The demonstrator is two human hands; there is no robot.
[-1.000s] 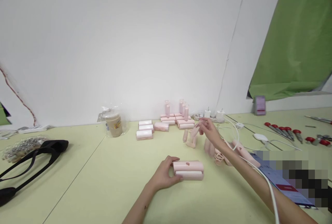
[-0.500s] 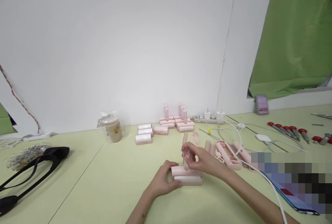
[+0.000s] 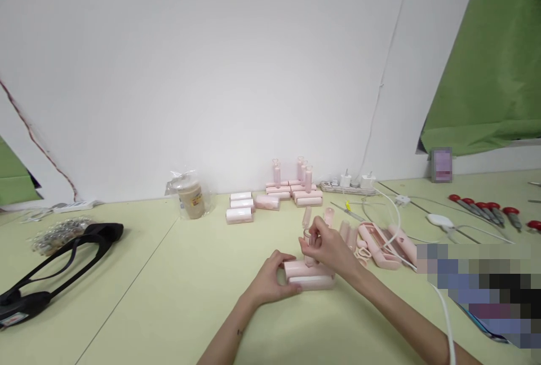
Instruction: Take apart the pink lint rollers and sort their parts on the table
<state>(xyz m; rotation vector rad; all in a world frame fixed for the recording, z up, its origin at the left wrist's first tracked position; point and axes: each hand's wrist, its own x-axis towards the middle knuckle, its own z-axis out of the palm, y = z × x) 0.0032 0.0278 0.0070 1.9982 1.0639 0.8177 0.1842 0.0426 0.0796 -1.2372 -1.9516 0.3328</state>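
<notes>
One pink roller [image 3: 310, 276], which we hold in our left grip [image 3: 270, 281], one pink handle [image 3: 310, 261], upright atop it, pinched in our right grip [image 3: 330, 246]

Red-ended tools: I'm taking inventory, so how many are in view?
6. Five red-ended tools lie side by side toward the right; a sixth is cut off at the picture's right edge, beyond which more may be hidden.

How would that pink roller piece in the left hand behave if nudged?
The pink roller piece is probably stiff, since its edges look straight in the grip of the left hand. It may be slippery, as its surface looks smooth. With the narrow upright part, pinched by the right hand, standing above it, it might tip if knocked.
</notes>
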